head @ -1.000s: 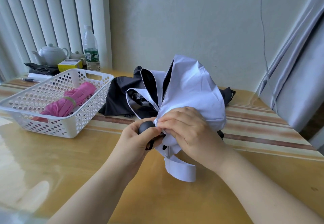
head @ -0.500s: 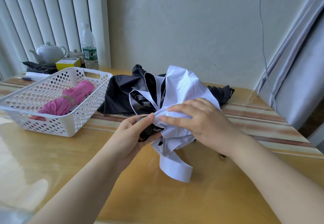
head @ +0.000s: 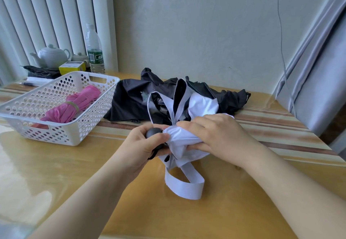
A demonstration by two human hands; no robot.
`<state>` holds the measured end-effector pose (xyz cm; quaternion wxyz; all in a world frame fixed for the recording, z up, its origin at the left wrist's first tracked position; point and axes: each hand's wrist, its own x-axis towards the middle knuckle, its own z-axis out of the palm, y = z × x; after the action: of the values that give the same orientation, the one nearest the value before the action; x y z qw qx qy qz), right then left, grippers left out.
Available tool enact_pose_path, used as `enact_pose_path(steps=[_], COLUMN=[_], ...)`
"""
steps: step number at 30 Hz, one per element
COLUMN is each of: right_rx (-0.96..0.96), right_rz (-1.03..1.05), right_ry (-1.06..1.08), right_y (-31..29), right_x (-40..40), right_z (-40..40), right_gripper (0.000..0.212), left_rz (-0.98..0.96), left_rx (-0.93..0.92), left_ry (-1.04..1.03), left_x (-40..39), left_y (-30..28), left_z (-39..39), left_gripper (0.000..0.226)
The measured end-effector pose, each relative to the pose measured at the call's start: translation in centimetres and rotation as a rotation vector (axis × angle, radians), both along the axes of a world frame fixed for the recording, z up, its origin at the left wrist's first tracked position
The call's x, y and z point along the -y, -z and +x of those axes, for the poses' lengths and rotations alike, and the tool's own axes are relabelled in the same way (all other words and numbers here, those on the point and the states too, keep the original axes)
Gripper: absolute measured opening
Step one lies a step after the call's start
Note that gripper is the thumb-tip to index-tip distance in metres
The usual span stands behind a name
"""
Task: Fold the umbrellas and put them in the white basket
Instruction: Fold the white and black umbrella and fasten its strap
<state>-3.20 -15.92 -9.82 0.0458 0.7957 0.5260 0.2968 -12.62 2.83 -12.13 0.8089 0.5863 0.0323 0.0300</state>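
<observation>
Head view:
- The white umbrella (head: 189, 141) is held over the table (head: 56, 173), in the middle of the view, between both hands.
- The left hand (head: 142, 145) is curled round the dark handle (head: 153, 133); the thumb is laid over the top of it and the other fingers are closed under it, so the handle is seen only between them.
- The right hand (head: 215, 136) is wrapped round the bunched white cloth just beside the handle; the fingers (head: 189, 124) are bent over the top of the cloth and the thumb is pressed in from below.
- The two hands are almost touching, with the gathered cloth squeezed between them.
- A white strap (head: 185, 186) is hung down from the cloth below the hands, and its loop is laid on the table.
- Past the fingers, loose white folds with dark lining are spread up and away from the person.
- A black umbrella (head: 127, 100) is laid unfolded on the table behind the white one, against it.
- The basket (head: 74, 136) is placed on the left, well apart from the hands, and a pink umbrella (head: 74, 104) is laid folded inside it.
- A teapot (head: 52, 56), a bottle (head: 94, 51) and a yellow box (head: 72, 67) are seen behind the basket, near the wall.
</observation>
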Motion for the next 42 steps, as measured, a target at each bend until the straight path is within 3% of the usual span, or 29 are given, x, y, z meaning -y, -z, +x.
enact_pose_path(steps=[6, 10, 12, 18, 21, 24, 27, 31, 39, 42], right_rx=[-0.099, -0.151, -0.173, -0.203, -0.306, -0.303, -0.234, -0.177, -0.146, -0.104], right_rz=[0.027, 0.040, 0.060, 0.094, -0.001, -0.047, -0.005, 0.001, 0.101, 0.245], right_ry=[-0.003, 0.042, 0.043, 0.046, 0.117, 0.165, 0.119, 0.031, -0.003, 0.102], right_y=[-0.3, -0.4, -0.4, -0.7, -1.2, -0.7, -0.7, -0.5, -0.1, 0.2], right_x=[-0.3, -0.4, -0.4, -0.6, -0.5, -0.3, -0.7, -0.8, -0.8, 0.3], right_z=[-1.2, -1.4, -1.6, -1.6, -1.7, -1.3, -1.6, -1.6, -0.9, 0.8], right_gripper=[0.043, 0.033, 0.033, 0.028, 0.029, 0.029, 0.026, 0.032, 0.039, 0.054], left_rz=[0.412, 0.646, 0.669, 0.631, 0.689, 0.978, 1.169, 1.484, 1.218, 1.061], left_rx=[0.034, 0.044, 0.060, 0.103, 0.055, 0.090, 0.215, 0.222, 0.220, 0.234], left_ry=[-0.015, -0.027, -0.030, -0.084, -0.039, -0.031, 0.022, 0.082, 0.015, -0.100], left_x=[-0.3, -0.9, -0.8, -0.6, -0.5, -0.9, -0.8, -0.6, -0.9, -1.1], left_y=[-0.6, -0.9, -1.1, -0.6, -0.6, -0.5, -0.9, -1.8, -2.1, -1.1], left_z=[0.1, 0.5, 0.4, 1.3, 1.7, 1.6, 0.8, 0.9, 1.3, 1.7], left_gripper=[0.023, 0.045, 0.053, 0.034, 0.035, 0.039, 0.048, 0.057, 0.017, 0.014])
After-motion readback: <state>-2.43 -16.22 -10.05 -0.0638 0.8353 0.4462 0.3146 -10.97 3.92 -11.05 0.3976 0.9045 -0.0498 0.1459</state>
